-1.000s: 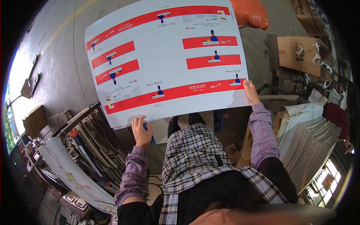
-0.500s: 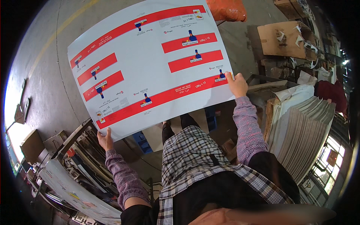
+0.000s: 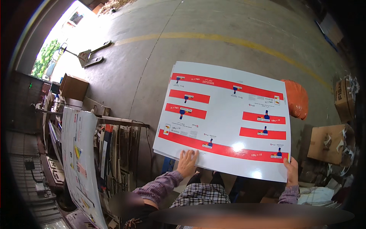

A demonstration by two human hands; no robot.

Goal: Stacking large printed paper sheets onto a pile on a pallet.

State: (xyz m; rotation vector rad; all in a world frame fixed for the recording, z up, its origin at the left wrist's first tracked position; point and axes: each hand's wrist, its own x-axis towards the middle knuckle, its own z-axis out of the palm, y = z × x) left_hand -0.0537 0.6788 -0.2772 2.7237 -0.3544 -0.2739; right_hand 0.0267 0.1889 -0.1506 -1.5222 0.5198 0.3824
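At the far left, a long printed sheet [image 3: 82, 164] hangs beside a metal rack [image 3: 118, 145] stacked with flat printed stock. A brown cardboard box [image 3: 72, 87] stands behind the rack, and a pallet jack [image 3: 85, 55] rests on the concrete floor [image 3: 160, 45] near the bright doorway.

The left hand [image 3: 187, 162] lies flat on top of the white sheet with red bands [image 3: 228, 118], at its near edge, left of centre. The fingers [image 3: 189, 154] are spread wide and pressed against the printed face; the thumb side cannot be told. More sheet edges show just beneath the top sheet at this corner.

The sheet is held up in front of the person, above the floor, slightly tilted, with its near edge toward the body.

The right hand [image 3: 292, 171] grips the near right corner of the sheet, fingers closed around the edge from the side.

Beyond the sheet's right edge lies an orange sack [image 3: 296, 98]; flattened cardboard [image 3: 329, 143] lies at the right.
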